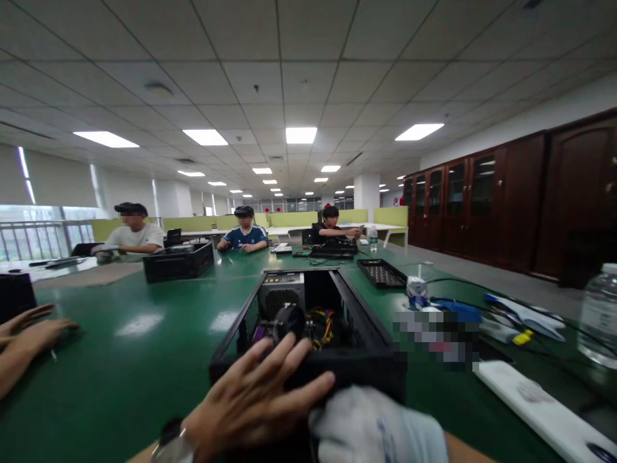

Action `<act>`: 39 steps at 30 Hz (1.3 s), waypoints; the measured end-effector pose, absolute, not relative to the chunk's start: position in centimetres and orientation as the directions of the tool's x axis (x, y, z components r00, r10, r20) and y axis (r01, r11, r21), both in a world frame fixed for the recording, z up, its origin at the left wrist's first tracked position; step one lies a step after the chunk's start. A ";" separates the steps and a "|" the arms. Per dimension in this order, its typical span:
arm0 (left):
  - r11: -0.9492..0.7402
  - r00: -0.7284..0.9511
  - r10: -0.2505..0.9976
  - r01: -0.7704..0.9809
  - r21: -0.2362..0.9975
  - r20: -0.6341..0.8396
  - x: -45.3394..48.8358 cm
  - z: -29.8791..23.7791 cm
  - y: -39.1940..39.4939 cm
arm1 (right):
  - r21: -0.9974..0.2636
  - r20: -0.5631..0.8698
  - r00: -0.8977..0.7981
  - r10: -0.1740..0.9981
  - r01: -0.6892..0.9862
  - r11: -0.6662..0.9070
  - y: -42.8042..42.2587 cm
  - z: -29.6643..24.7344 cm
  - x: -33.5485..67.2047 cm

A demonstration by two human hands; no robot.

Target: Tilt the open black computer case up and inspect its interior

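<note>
An open black computer case [369,325] lies on the green table [125,373] right in front of me. Inside it I see a grey power supply [282,288], a round black fan [290,319] and coloured cables [322,321]. My left hand [255,399] is bare, with a watch [168,442] on the wrist. Its fingers are spread flat over the case's near edge. My right hand [380,427] wears a white glove and rests against the near wall of the case, just right of the left hand. Its fingers are hidden.
Another person's hands [29,331] lie on the table at the far left. A black crate [178,260] and a black tray [380,273] stand further back. On the right are a water bottle [600,315], a white power strip [540,405] and cables [482,308]. Three people sit at the far side.
</note>
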State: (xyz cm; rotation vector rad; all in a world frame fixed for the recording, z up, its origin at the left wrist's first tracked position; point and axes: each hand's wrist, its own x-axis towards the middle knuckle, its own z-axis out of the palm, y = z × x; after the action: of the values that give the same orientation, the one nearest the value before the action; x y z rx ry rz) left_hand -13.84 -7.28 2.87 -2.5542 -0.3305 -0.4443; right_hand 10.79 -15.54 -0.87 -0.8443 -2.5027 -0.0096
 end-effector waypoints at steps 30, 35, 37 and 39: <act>-0.785 0.646 0.591 0.598 0.161 0.483 -8.4 -5.3 2.7 | -0.326 0.379 -0.019 0.925 0.933 0.153 -0.4 -6.4 20.0; -0.885 0.815 0.465 0.432 0.173 0.346 -8.5 -5.1 2.4 | -0.314 0.365 -0.061 0.929 0.931 0.184 -0.6 -6.0 19.1; -0.894 0.832 0.448 0.410 0.182 0.327 -8.8 -5.1 2.6 | -0.318 0.364 -0.095 0.927 0.922 0.219 -0.6 -5.9 19.1; -0.895 0.839 0.444 0.401 0.195 0.315 -8.9 -5.0 2.7 | -0.317 0.363 -0.126 0.923 0.915 0.249 -0.6 -5.9 19.2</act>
State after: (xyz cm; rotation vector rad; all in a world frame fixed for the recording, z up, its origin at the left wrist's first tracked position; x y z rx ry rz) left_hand -8.94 2.73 -5.03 -3.1280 -0.7219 -0.5831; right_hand 19.23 -0.63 -5.87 -1.6689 -2.0443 0.0226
